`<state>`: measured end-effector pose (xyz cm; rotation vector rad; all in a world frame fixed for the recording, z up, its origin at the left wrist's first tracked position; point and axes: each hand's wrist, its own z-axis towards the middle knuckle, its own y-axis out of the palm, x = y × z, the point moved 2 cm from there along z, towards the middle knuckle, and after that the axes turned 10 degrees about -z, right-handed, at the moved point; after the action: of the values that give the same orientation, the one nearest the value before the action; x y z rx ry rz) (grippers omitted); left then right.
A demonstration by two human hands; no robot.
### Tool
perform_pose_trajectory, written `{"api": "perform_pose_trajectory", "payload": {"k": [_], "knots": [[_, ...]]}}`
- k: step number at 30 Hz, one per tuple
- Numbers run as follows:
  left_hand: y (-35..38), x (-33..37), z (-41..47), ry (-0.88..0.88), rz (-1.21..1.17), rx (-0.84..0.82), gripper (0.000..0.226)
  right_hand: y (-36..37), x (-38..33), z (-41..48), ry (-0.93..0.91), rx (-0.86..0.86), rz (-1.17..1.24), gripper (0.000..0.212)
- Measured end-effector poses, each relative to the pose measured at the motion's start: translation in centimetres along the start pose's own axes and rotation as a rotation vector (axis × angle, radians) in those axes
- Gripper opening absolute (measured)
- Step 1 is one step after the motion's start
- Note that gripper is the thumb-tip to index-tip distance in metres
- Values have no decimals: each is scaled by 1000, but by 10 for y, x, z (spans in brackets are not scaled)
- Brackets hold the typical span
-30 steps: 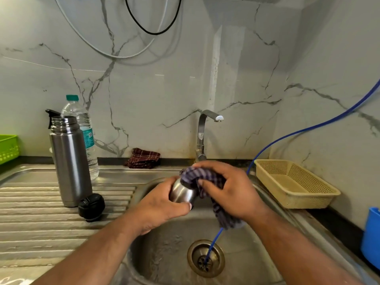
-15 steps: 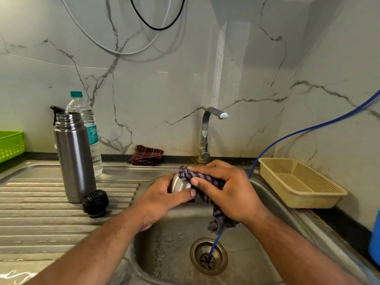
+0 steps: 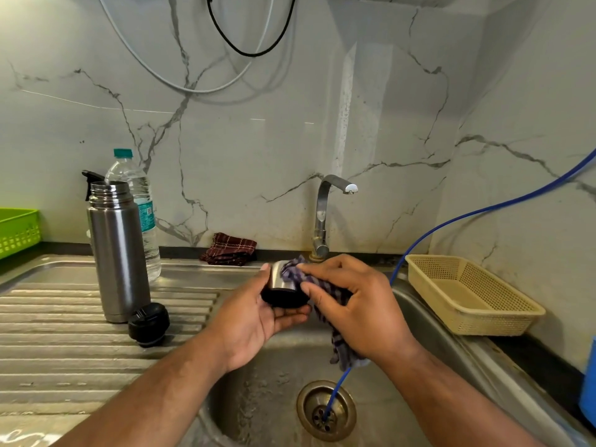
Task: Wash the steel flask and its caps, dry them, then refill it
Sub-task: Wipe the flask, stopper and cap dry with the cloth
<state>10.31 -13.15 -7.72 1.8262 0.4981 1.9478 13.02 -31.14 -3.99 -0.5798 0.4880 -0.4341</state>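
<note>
Our hands meet over the sink basin [image 3: 419,317]: the left hand [image 3: 254,321] cups the steel cap [image 3: 283,287] from below, thumb up along its side and fingers curled under its dark open end, while the right hand [image 3: 358,304] pinches a checked cloth [image 3: 309,279] against the cap's steel wall — the rest of the cloth trails down under the palm toward the drain [image 3: 325,411]. We see the steel flask [image 3: 118,250] standing upright and uncapped on the ribbed draining board [image 3: 64,333] (the table to our left), well apart from the hands, with the black inner cap [image 3: 149,324] lying just beside its base. A plastic water bottle [image 3: 138,201] stands right behind the flask. A folded maroon cloth [image 3: 230,253] lies against the wall near the tap [image 3: 325,217], and a blue hose [image 3: 483,209] runs from the right down into the drain. A beige basket [image 3: 467,291] sits at the right of the basin — a green one [image 3: 17,230] at the far left edge.
</note>
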Motion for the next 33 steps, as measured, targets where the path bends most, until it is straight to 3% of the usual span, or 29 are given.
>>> {"api": "perform_pose_trajectory", "payload": {"k": [3,7,11,15,20,25,30,33], "knots": [[2,0,-1,0,3,-14,56,1,-7,-1,-82,-72,-42,33],[0,0,1,12,-36,-15,56,-3,4,2,139,51,-33,32],[5,-1,0,58,-66,-38,47,1,-21,-2,-49,-42,-66,35],[5,-1,0,53,-64,-25,46,-1,-10,2,118,40,-78,34],[14,-3,-2,72,-41,-45,40,3,-22,-1,54,-62,-77,54],[12,-3,-2,23,-113,-36,46,2,-3,0,312,18,8,20],[9,-5,-1,46,-48,-11,32,7,-17,-2,110,-64,-28,27],[7,-2,0,34,-103,-19,36,2,-8,2,238,-9,50,17]]}}
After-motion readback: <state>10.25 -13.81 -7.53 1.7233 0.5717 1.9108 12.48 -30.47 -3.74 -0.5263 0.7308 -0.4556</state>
